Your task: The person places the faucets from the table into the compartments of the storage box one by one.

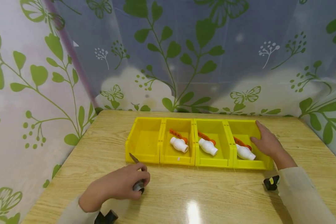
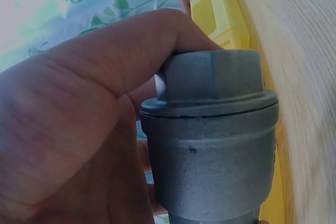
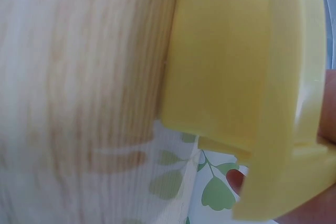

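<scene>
My left hand [image 1: 120, 182] holds a grey metal valve [image 2: 210, 156] above the table, just in front of the leftmost bin. A hexagonal end shows on it in the left wrist view; in the head view a thin dark lever [image 1: 133, 158] sticks out past the fingers. At the right end of the row, my right hand [image 1: 267, 143] grips the side wall of the rightmost yellow bin [image 3: 220, 51], thumb inside. That bin holds a white plastic valve [image 1: 245, 152] with an orange handle [image 1: 240, 142]. Most of the right fingers are hidden behind the wall.
Three more yellow bins join it in a row. The middle two hold one white valve each, a left one [image 1: 179, 145] and a right one [image 1: 208, 147], with orange handles. Nothing lies inside the leftmost bin [image 1: 146, 137]. A patterned curtain [image 1: 184, 77] hangs behind the wooden table [image 1: 212, 193].
</scene>
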Demonstrator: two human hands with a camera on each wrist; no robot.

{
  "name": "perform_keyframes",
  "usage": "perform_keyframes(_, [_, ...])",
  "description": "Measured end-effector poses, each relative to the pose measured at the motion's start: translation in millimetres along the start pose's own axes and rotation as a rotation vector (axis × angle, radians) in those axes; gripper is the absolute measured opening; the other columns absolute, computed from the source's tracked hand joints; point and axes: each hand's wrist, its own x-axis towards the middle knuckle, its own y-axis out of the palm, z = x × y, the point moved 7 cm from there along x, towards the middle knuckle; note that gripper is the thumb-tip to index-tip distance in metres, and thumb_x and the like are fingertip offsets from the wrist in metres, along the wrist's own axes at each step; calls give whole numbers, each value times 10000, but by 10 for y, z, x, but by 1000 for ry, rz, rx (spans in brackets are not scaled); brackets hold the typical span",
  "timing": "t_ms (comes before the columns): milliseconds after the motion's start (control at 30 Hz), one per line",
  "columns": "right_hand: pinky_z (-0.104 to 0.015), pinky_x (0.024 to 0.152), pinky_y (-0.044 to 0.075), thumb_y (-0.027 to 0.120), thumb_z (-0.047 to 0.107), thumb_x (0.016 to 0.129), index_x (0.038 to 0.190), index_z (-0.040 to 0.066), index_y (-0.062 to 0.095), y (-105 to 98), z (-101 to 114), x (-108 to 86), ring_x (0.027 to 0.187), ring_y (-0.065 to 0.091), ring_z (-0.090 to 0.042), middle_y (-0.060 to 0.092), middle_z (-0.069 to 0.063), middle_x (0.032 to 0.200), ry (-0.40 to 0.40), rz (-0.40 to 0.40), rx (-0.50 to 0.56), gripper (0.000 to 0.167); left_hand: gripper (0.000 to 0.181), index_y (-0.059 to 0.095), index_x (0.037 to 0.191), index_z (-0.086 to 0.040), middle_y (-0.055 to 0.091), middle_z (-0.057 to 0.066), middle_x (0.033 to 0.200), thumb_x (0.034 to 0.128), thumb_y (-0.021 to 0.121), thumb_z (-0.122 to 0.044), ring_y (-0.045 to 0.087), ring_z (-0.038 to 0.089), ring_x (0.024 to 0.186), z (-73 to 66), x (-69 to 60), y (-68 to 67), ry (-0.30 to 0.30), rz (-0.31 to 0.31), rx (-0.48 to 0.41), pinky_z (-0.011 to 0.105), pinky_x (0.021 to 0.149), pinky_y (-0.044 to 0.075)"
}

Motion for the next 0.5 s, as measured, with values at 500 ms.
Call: perform_keyframes(500, [-694, 1048, 151, 462, 201, 997, 1521, -64, -35, 7, -7, 0, 1355, 108, -587, 31, -366, 1535, -1, 6, 20, 770, 213, 513, 835, -238, 472, -40, 1042, 815, 654, -79, 445, 105, 805, 96, 74, -63, 8, 20, -35, 244, 681, 378])
